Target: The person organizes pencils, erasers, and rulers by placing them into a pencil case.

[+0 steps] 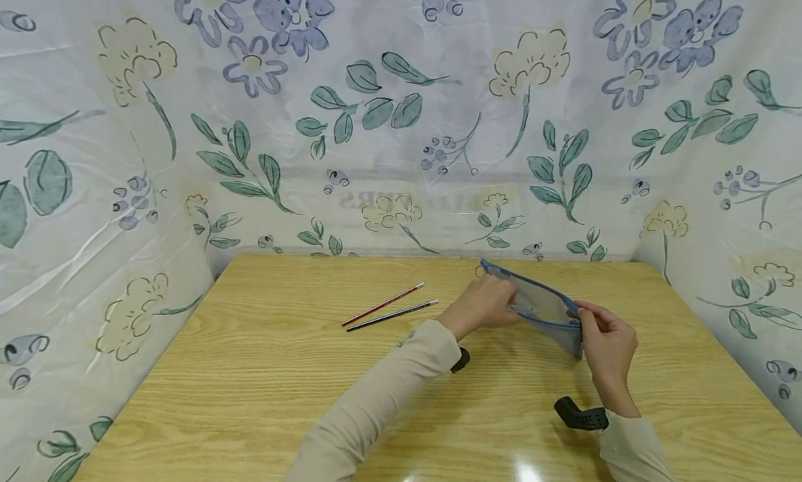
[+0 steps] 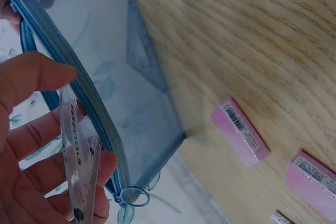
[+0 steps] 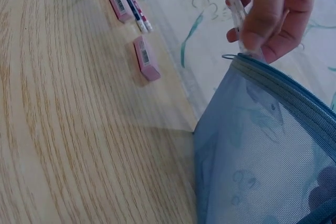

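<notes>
A blue mesh zipper pouch is tilted above the table, its zipped mouth spread. My right hand pinches the pouch's rim at its near right end. At the opposite end, my left hand is at the mouth, holding a clear plastic measuring piece printed "ESSENTIALS" between thumb and fingers. Part of this piece shows through the mesh in the right wrist view; its full outline is hidden. Another clear, angled piece with markings lies inside the pouch. A ring pull hangs at the zipper's end.
A red pencil and a dark pencil lie left of my left hand on the wooden table. Two pink erasers with barcode labels rest near them, hidden in the head view. Floral cloth surrounds the table's back and sides.
</notes>
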The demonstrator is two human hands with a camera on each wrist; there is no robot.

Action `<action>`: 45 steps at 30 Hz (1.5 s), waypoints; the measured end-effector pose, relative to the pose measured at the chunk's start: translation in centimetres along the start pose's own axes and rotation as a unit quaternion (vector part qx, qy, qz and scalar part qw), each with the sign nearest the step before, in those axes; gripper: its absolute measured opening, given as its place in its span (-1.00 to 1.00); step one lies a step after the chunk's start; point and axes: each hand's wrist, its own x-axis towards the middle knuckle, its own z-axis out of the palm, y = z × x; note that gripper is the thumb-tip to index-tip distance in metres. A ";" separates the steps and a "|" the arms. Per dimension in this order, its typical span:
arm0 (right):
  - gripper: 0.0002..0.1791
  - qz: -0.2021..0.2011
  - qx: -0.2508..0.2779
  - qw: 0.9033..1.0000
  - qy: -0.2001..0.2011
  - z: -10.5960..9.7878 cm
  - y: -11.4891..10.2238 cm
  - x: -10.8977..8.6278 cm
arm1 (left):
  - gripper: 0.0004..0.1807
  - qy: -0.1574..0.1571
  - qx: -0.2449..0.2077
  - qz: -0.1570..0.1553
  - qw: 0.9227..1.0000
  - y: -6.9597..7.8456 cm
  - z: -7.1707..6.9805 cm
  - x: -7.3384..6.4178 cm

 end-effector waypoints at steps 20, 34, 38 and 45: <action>-0.74 0.006 0.008 1.000 -0.009 -0.1 0.2 0.2 | -0.69 0.011 0.123 0.026 0.992 0.5 0.4 -0.1; -0.74 -0.005 0.015 1.000 -0.011 -0.1 0.3 0.1 | -0.79 0.056 0.176 0.075 0.980 0.2 0.7 -0.6; -0.74 -0.002 0.014 1.000 -0.011 -0.1 0.3 0.1 | -0.77 0.091 0.215 0.088 0.968 0.1 0.9 -0.7; -0.74 -0.001 0.007 1.000 -0.012 -0.1 0.3 0.2 | -0.76 0.154 0.265 0.107 0.946 0.0 1.0 -0.8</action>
